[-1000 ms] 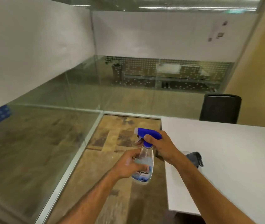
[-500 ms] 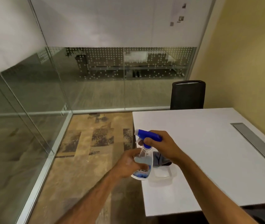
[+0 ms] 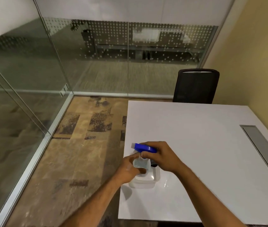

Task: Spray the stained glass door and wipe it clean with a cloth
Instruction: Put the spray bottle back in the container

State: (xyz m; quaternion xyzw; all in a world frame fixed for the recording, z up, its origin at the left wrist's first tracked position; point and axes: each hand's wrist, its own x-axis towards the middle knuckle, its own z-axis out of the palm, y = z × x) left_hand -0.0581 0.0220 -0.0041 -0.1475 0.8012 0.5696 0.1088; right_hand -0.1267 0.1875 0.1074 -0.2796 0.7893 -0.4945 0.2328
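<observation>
A clear spray bottle with a blue trigger head stands over a clear plastic tray at the near left corner of the white table. My right hand grips the blue head and neck from the right. My left hand holds the bottle's body from the left. A dark cloth peeks out just behind the bottle, mostly hidden by my right hand. The glass door and panels run along the left side.
A black chair stands at the table's far edge, by the yellow wall. A grey cable flap is set into the table at right. Patterned carpet lies between the table and the glass. More dotted glass closes the far side.
My view has turned right from the glass toward the table. Both hands have carried the bottle down and right, from over the carpet to the tray on the table.
</observation>
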